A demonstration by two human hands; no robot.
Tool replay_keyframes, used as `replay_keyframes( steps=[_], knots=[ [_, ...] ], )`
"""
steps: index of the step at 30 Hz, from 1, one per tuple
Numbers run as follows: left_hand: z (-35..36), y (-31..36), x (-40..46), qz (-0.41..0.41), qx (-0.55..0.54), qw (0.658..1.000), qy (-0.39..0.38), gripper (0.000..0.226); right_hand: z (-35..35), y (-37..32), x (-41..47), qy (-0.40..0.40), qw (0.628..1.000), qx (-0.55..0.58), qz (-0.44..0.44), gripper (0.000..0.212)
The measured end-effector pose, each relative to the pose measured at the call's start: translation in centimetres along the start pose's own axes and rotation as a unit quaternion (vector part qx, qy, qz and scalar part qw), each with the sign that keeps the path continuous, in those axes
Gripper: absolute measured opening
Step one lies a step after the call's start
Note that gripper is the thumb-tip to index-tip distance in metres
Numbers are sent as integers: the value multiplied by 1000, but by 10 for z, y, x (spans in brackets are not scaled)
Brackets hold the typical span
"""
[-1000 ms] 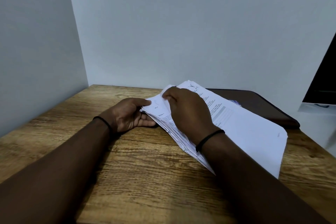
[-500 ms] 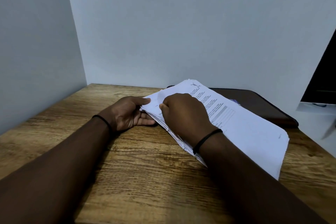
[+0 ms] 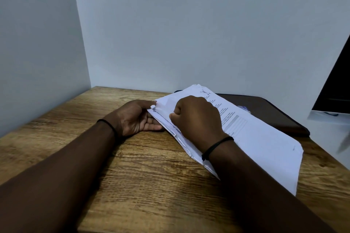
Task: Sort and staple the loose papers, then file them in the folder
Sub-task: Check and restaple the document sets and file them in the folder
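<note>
Papers (image 3: 265,143) lie steadied by the left hand (image 3: 136,117) pinching their corner, so the right hand (image 3: 195,117), grip curled at their edge, can thumb sheets apart.

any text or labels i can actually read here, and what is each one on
None can be read.
Top sheet of the paper stack: lines of print, a small mark at the head and a grey shaded box, all too small and blurred.
Lower sheet edges by the left hand: bluish print, blurred.
Dark folder: no label visible.

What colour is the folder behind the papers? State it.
Dark brown folder, seen in the head view.
</note>
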State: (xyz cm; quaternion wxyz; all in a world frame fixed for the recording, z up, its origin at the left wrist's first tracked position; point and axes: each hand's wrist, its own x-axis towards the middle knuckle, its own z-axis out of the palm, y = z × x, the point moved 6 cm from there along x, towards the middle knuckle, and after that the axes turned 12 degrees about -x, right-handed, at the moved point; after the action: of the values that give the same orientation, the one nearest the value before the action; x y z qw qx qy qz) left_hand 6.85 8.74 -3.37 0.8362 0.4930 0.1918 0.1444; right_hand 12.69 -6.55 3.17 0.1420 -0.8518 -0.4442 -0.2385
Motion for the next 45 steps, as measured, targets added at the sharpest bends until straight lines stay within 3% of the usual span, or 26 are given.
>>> replay_keyframes(
  steps=[4,7,9,11,13,15,18,19,21,24,26,29,31,34,37,41,45],
  knots=[
    [0,1,0,2,-5,1000,15,28,-1,12,1,5,992,111,62,41],
    [1,1,-3,19,12,999,31,29,-6,22,0,59,982,143,104,37],
    [-2,6,-1,110,48,989,83,26,-8,29,0,90,977,145,128,35],
    [-4,22,-7,262,144,940,165,18,-9,32,1,99,973,159,137,38],
    [10,33,-19,341,241,891,179,36,-8,28,3,92,971,178,129,46],
    [21,34,-23,330,272,889,163,53,-5,24,4,86,967,205,122,48],
    [25,24,-15,260,295,908,146,52,-1,23,4,77,968,208,114,32],
    [24,23,-12,256,305,905,151,50,0,22,4,67,971,203,107,20],
    [18,25,-8,267,312,893,181,34,-2,19,2,56,979,175,91,25],
    [17,31,-10,286,328,876,208,46,-8,16,1,104,987,105,61,31],
    [19,33,-13,324,343,853,220,40,-16,11,0,176,983,47,32,23],
    [15,46,-24,383,361,794,304,43,-23,5,-2,248,968,-44,13,16],
    [18,58,-40,423,347,758,356,45,-22,1,-2,254,963,-88,-5,21],
    [19,82,-58,452,315,739,387,42,-15,0,-3,253,960,-111,-33,21],
    [17,109,-79,477,313,729,379,38,-12,1,-6,263,962,-33,-62,20],
    [8,147,-123,551,307,715,300,26,-24,1,1,259,944,202,-25,43],
    [-20,178,-162,576,234,750,227,16,-24,-20,30,129,913,381,61,68]
  ],
)
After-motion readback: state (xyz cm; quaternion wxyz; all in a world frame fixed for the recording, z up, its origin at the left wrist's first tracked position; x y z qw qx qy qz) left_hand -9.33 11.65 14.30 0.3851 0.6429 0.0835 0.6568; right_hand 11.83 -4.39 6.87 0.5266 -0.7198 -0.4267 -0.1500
